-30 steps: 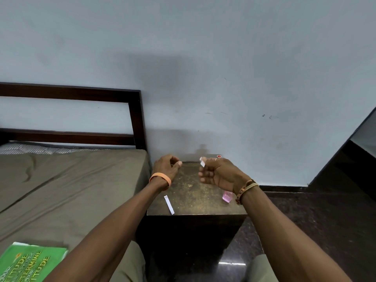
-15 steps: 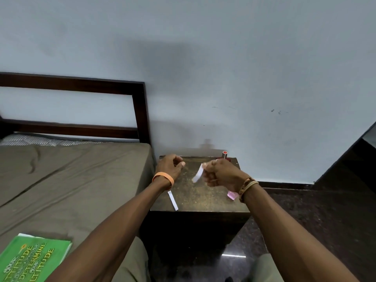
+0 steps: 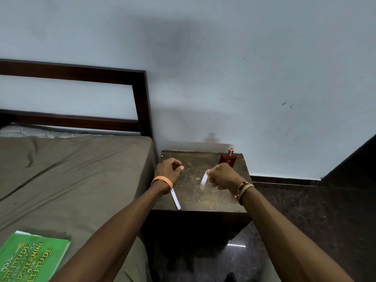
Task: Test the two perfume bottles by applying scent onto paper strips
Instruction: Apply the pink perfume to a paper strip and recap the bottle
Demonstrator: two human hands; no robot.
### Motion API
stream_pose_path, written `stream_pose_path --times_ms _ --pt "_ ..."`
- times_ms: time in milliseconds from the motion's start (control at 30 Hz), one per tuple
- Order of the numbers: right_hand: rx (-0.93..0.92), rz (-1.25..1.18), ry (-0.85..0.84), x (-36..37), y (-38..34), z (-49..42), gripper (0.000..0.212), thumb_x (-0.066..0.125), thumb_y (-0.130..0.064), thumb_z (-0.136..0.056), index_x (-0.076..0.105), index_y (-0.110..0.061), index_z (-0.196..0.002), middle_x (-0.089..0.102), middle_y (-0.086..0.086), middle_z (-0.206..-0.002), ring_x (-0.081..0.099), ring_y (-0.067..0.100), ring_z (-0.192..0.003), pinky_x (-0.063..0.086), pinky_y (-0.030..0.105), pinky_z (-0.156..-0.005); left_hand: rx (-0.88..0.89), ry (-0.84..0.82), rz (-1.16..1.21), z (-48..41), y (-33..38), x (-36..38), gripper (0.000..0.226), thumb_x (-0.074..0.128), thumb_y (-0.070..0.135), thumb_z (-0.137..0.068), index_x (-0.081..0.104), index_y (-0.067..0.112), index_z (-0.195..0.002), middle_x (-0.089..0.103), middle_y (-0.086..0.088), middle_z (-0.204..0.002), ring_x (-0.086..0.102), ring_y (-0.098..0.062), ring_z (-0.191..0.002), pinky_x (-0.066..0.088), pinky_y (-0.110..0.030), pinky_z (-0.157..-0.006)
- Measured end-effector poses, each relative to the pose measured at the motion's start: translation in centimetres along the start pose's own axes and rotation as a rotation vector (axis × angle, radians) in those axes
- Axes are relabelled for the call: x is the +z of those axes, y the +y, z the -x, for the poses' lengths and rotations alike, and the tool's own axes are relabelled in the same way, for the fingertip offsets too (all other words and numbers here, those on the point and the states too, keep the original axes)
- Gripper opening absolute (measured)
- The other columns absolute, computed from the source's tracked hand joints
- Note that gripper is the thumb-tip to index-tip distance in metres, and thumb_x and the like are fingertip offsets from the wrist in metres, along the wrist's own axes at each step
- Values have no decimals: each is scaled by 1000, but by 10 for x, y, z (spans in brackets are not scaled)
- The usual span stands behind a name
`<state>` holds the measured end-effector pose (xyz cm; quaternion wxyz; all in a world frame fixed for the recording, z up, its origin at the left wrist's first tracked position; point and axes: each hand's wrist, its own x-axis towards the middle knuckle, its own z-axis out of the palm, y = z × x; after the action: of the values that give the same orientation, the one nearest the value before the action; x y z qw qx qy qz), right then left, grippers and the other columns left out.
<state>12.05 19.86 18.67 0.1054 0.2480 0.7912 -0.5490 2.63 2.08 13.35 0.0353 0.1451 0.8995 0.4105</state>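
green paperback book (image 3: 30, 259) on bed, bottom left: reads "attitude", "determine" | red glass perfume bottle (image 3: 228, 158) upright, worktop (image 3: 195, 192) back right corner, label unreadable | right hand (image 3: 222, 176) pinching white paper strip (image 3: 203, 180) | left hand (image 3: 167, 169) loosely curled, empty | second white paper strip (image 3: 175, 199) flat at front left edge

I counted two hands over the counter (image 3: 203, 200): the left hand (image 3: 167, 171) at about ten o'clock and the right hand (image 3: 221, 176) at about two. I saw two paper strips: one strip (image 3: 203, 179) pinched in the right hand, near the counter's centre, and one flat strip (image 3: 176, 199) at seven o'clock. I made out only one perfume bottle (image 3: 228, 158), red, at one o'clock. Two wristbands showed, one on each wrist. On the bed (image 3: 71, 169) lay one green book (image 3: 30, 259).
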Motion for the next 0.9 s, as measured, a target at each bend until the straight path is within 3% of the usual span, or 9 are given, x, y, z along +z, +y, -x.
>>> stream_pose_path --times_ms 33,167,300,333,467,500,633,767,900 --pt "-10 -1 11 1 2 -2 27 52 -18 -99 61 -7 -77 59 12 -74 52 15 -57 40 25 -53 4 3 7 -2 0 0 13 67 23 -83 70 16 -93 73 1 -92 63 -10 -82 46 -20 -77" --pt "-2 -434 -159 -6 -8 -4 24 54 -23 -99 66 -9 -84 64 6 -72 61 16 -63 53 32 -64 4 17 19 -10 2 -2 13 67 22 -83 70 16 -94 73 0 -94 64 -11 -85 47 -20 -79" --pt "-69 172 4 -1 -5 -1 29 55 -21 -98 66 -4 -77 62 9 -70 56 17 -59 46 31 -58 14 27 32 -9 6 -2 13 67 21 -83 70 15 -95 72 0 -94 64 -10 -84 46 -19 -79" --pt "-84 130 -8 -1 -7 0 29 55 -20 -98 65 -5 -76 62 9 -69 56 16 -59 47 31 -58 18 26 32 -8 8 -3 14 67 21 -83 70 15 -95 72 0 -94 64 -10 -84 46 -19 -78" --pt "-79 -422 -209 -14 -24 12 23 54 -21 -100 64 -8 -84 64 5 -71 60 16 -61 54 30 -61 28 26 17 -3 11 -6 13 67 21 -83 70 15 -94 72 -1 -93 65 -12 -85 45 -19 -77" --pt "-62 -424 -205 -14 -25 13 24 53 -20 -100 64 -7 -83 63 7 -70 59 17 -60 53 30 -59 30 26 12 -2 12 -7 13 67 21 -83 70 15 -94 72 -1 -93 63 -11 -83 44 -19 -77" --pt "-70 197 1 -10 -14 23 29 53 -18 -99 63 -4 -75 59 11 -69 53 17 -56 42 27 -52 41 23 19 5 17 -12 13 68 23 -82 70 17 -93 72 1 -92 63 -10 -83 47 -21 -79" --pt "-57 -280 -91 -17 -16 34 27 54 -20 -99 65 -8 -78 62 7 -72 58 18 -62 51 32 -63 44 48 24 9 23 -19 12 68 23 -82 70 18 -92 72 0 -91 66 -14 -85 50 -24 -81" --pt "-38 -149 -21 -20 -17 43 25 54 -21 -99 63 -9 -80 61 7 -72 58 16 -59 49 31 -62 58 69 20 11 31 -23 12 69 22 -82 71 16 -93 73 -2 -91 65 -13 -83 49 -23 -80"
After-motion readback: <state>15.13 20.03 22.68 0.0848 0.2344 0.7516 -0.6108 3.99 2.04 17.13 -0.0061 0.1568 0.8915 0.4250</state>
